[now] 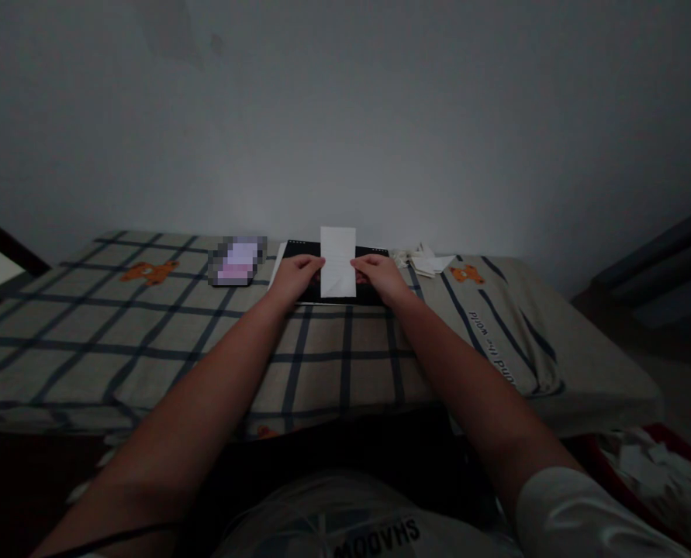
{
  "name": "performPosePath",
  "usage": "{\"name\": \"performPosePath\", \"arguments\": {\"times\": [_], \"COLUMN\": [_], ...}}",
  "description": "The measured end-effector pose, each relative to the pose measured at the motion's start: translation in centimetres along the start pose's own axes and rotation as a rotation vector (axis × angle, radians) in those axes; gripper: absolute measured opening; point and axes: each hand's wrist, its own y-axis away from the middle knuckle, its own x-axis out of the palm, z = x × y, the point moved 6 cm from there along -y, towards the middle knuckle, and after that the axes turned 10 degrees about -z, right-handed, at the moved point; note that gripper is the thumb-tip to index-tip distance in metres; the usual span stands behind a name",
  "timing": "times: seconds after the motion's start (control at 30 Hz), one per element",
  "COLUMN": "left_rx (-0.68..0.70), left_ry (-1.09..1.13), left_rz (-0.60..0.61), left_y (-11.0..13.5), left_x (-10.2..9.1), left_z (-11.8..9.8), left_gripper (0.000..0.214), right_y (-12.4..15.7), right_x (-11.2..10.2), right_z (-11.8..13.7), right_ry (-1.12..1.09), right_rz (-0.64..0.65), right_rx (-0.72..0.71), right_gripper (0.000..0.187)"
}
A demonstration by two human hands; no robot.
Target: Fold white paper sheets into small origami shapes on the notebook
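A white sheet of paper (338, 252), tall and narrow with fold creases across it, is held upright between my two hands. My left hand (295, 277) pinches its left edge between thumb and fingers. On the opposite edge, my right hand (381, 276) grips the paper the same way. Beneath and behind the sheet lies a dark flat calendar or pad (302, 249) with small marks along its top edge. Part of it is hidden by the paper and my hands.
A checked cloth (164, 333) with bear prints covers the table. A blurred-out phone-like device (237, 260) lies to the left. Folded white paper pieces (430, 262) sit to the right. A red container of paper scraps (651, 465) stands low at right. The wall (345, 116) rises behind.
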Motion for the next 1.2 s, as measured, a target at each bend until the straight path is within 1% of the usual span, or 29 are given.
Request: {"name": "performPosePath", "arguments": {"times": [0.07,0.13,0.33,0.47,0.57,0.67,0.77,0.9,1.03,1.2], "left_rx": [-0.041,-0.064,-0.076,-0.093,-0.117,-0.143,-0.115,-0.041,0.001,0.038], "left_ry": [0.092,0.127,0.114,0.118,0.145,0.196,0.179,0.117,0.099,0.043], "left_rz": [0.030,0.053,0.054,0.071,0.095,0.145,0.184,0.172,0.186,0.105], "left_y": [0.0,0.0,0.0,0.2,0.3,0.5,0.7,0.9,1.1,1.1], "left_x": [0.3,0.5,0.5,0.6,0.8,1.2,1.5,1.5,1.7,1.3], "left_z": [0.2,0.4,0.6,0.4,0.4,0.6,0.5,0.1,-0.3,-0.8], "left_gripper": [0.029,0.029,0.030,0.035,0.039,0.042,0.046,0.050,0.053,0.053], "right_y": [-0.1,-0.2,-0.3,-0.2,0.0,0.4,0.8,1.0,0.9,1.0], "right_x": [-0.2,-0.3,-0.3,-0.2,0.0,0.2,0.6,1.2,1.6,2.0], "right_z": [0.0,0.0,-0.1,0.1,0.3,0.7,1.2,1.3,0.9,0.8], "right_ry": [0.004,0.000,-0.002,-0.003,0.014,0.025,0.038,0.038,0.033,0.032], "right_rz": [-0.022,-0.032,-0.045,-0.036,-0.030,-0.013,0.022,0.065,0.114,0.159], "right_rx": [-0.014,-0.024,-0.038,-0.051,-0.063,-0.087,-0.107,-0.119,-0.116,-0.116], "right_gripper": [0.017,0.016,0.017,0.017,0.017,0.016,0.015,0.016,0.020,0.022]}}
